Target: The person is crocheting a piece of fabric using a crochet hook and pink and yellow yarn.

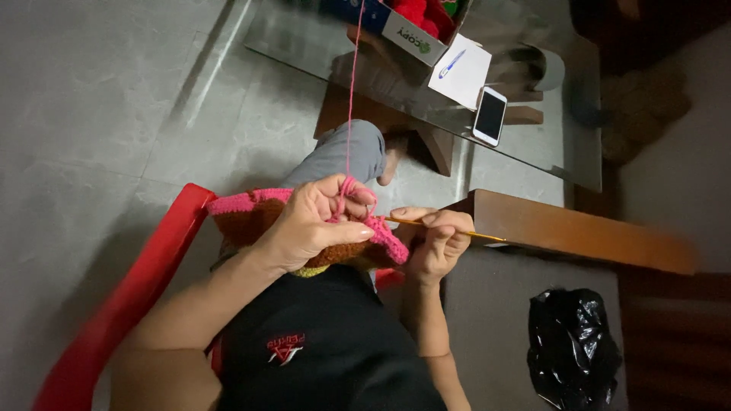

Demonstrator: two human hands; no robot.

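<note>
The glass counter (533,144) lies beyond the crochet piece (251,217), carrying a cardboard box (411,34), a sheet of paper (464,76) and a phone (489,116). The crochet piece (pink-edged, brown below) rests on the lap. The left hand (312,224) is closed over it, pink yarn (352,91) looped around its fingers. Right of the piece, the right hand (438,243) pinches a golden hook (434,226).

A single head-worn camera looks steeply down, close over the lap, with floor and glass table (533,144) farther off.
</note>
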